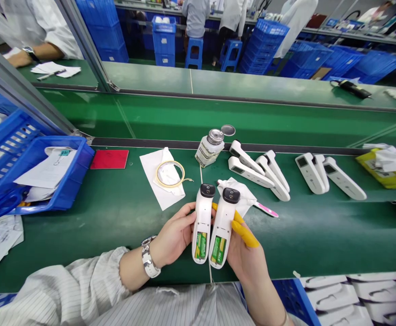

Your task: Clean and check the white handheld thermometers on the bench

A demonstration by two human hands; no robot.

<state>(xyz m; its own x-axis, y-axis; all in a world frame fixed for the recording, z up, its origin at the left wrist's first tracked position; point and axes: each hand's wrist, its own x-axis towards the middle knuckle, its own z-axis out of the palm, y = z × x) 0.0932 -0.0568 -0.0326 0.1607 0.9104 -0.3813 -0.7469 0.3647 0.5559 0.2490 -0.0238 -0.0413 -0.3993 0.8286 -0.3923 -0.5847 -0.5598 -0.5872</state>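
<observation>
My left hand (176, 235), with a watch on its wrist, holds a white handheld device (203, 222) upright by its left side. In my right hand (247, 249), which has yellow finger cots, is a second white device (223, 226). The two stand side by side, dark heads up, each showing green batteries in an uncovered compartment at the lower end. Just behind the right device lie a white cloth (240, 194) and a pink-handled brush (266, 209). A bottle with a raised metal lid (210, 149) stands farther back. Parts of my fingers are hidden behind the devices.
More white devices (248, 173) (310, 174) lie on the green table (116, 226) at right. Tape (170, 174) on paper, a red card (109, 159) and a blue basket (55, 199) are at left. A yellow tray (384, 174) stands far right. White parts (334, 296) fill a lower bin.
</observation>
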